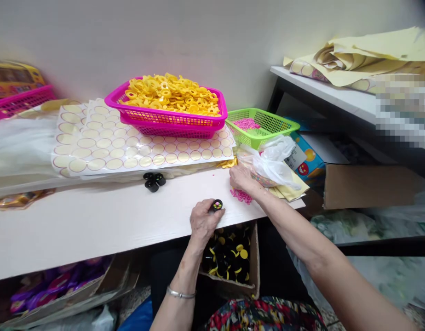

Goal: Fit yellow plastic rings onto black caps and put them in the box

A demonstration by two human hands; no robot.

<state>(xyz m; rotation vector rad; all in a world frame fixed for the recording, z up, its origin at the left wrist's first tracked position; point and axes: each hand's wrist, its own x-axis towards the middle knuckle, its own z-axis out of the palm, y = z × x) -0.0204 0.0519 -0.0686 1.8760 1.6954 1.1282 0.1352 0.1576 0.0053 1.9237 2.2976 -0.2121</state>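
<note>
My left hand [203, 219] is closed around a small black round container [217, 205], its open end facing up with pink, green and yellow bits inside. My right hand [242, 178] reaches forward to the right, fingers curled down beside a clear plastic bag [276, 158] of small coloured pieces. What its fingertips hold, if anything, is hidden. Just below that hand lies a loose pile of small pink pieces [240, 196]. Several more black containers [153, 181] stand grouped on the white table [105, 225], left of my hands.
A cardboard box [254, 266] of black and yellow parts sits below the table edge. Behind stand a pink basket [171, 122] heaped with yellow rings and a green basket [274, 123] with pink pieces. Sticker sheets [129, 151] lie at the back. A higher white shelf [323, 94] juts in right.
</note>
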